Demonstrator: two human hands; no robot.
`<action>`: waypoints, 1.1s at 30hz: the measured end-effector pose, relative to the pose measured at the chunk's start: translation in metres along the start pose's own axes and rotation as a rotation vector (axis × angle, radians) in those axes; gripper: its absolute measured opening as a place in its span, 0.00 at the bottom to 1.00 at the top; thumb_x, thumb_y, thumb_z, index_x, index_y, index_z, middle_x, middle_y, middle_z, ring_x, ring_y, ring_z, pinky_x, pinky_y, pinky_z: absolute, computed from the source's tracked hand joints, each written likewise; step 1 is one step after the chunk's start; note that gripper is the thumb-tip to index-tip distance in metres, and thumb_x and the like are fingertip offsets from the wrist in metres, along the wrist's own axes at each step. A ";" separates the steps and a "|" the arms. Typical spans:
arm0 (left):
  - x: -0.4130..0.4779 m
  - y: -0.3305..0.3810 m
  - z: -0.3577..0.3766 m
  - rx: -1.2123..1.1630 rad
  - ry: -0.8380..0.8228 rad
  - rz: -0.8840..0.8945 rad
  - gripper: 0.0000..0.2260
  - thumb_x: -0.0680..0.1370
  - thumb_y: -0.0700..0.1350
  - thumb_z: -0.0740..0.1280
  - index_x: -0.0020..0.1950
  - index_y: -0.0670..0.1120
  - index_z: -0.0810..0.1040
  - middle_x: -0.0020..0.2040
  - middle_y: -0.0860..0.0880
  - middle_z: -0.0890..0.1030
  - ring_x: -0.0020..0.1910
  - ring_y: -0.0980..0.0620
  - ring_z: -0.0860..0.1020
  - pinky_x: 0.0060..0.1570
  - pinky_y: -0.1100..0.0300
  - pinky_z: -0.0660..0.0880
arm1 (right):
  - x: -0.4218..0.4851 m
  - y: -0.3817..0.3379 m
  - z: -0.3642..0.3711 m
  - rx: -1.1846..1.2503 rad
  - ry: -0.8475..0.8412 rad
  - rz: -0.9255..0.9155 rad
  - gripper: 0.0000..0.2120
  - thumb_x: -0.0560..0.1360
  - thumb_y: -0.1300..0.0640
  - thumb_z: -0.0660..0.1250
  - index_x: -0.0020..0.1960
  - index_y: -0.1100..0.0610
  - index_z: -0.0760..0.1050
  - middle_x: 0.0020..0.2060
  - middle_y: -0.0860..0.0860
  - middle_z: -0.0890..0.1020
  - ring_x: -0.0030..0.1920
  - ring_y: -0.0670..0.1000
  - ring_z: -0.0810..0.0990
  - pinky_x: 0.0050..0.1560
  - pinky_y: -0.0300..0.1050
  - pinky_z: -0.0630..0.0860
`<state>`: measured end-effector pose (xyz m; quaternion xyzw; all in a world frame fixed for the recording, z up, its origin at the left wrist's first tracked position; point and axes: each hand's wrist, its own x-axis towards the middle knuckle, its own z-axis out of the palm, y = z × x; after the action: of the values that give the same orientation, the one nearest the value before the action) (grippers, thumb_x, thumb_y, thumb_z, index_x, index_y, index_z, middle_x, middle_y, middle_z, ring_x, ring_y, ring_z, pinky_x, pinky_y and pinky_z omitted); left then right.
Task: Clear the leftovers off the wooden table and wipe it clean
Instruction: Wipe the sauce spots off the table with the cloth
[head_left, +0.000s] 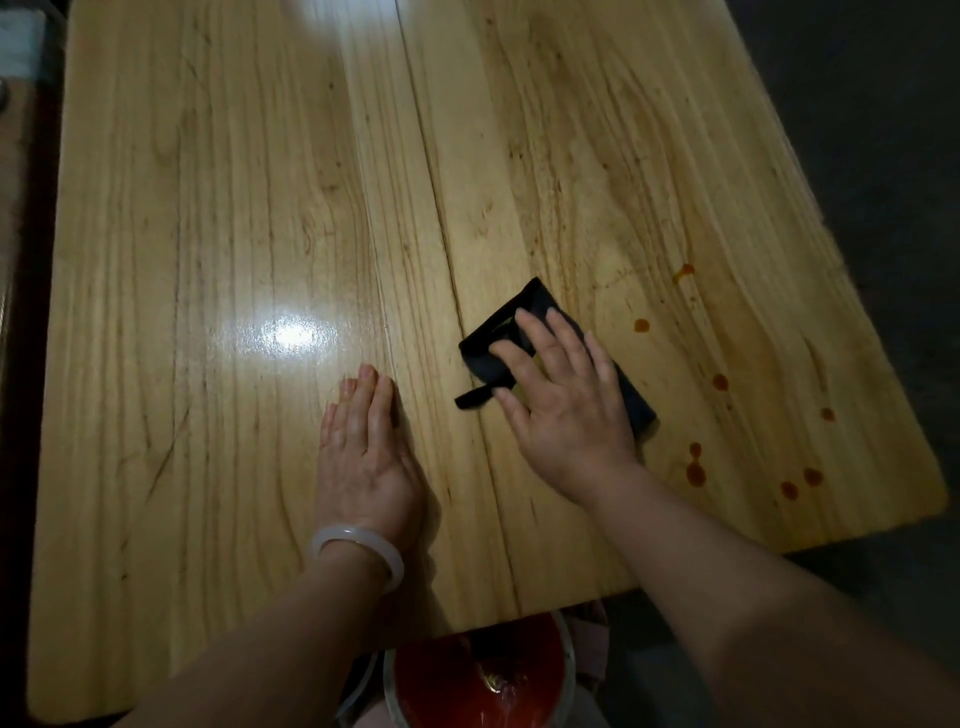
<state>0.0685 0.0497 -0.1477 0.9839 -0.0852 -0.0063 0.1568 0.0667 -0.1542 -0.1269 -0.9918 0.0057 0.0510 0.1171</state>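
**Wooden tabletop, cloth pinned under the right palm**

Pale planks of the table (208, 208) fill the view, glossy under a lamp glare to the left of both hands. The right hand (566, 410) lies flat on one folded black cloth (485, 356), fingers spread and pressing it to the wood. A loose strip of the cloth pokes out just beside the thumb. The left hand (363, 457) rests apart from the cloth, fingers straight and close together, bracing on bare wood and holding nothing. One pale bracelet (332, 535) circles its wrist.

The cloth looks soft, light and limp. It will likely bunch or unfold if dragged by a corner, so a broad palm press over its middle suits it best.

Beyond the little-finger side of the pressing hand lie about eight reddish sauce drops (695, 473), apparently wet and likely to smear. Below the wrists, past the table's near edge, sits one bowl (570, 665) of red liquid.
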 end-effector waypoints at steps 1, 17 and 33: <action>0.000 0.000 0.000 0.002 -0.003 0.002 0.26 0.77 0.42 0.54 0.75 0.42 0.59 0.77 0.45 0.58 0.76 0.50 0.53 0.75 0.54 0.47 | 0.007 0.002 -0.003 0.003 -0.006 0.015 0.23 0.82 0.44 0.52 0.75 0.46 0.62 0.79 0.49 0.56 0.79 0.53 0.49 0.77 0.60 0.48; -0.003 0.000 0.001 -0.044 0.064 0.001 0.23 0.79 0.43 0.50 0.74 0.40 0.63 0.75 0.44 0.61 0.75 0.48 0.56 0.75 0.55 0.48 | -0.040 -0.021 0.008 0.071 0.057 0.184 0.25 0.81 0.44 0.48 0.76 0.48 0.62 0.79 0.51 0.56 0.79 0.54 0.49 0.76 0.62 0.50; -0.002 -0.002 0.004 -0.027 0.044 -0.012 0.24 0.79 0.44 0.50 0.75 0.43 0.61 0.76 0.47 0.59 0.76 0.50 0.55 0.75 0.52 0.51 | -0.066 0.035 0.006 -0.022 0.057 -0.159 0.22 0.80 0.46 0.57 0.73 0.47 0.68 0.77 0.50 0.62 0.78 0.55 0.56 0.73 0.65 0.58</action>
<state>0.0664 0.0504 -0.1525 0.9821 -0.0759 0.0134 0.1717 -0.0004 -0.1869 -0.1343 -0.9914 -0.0701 0.0131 0.1096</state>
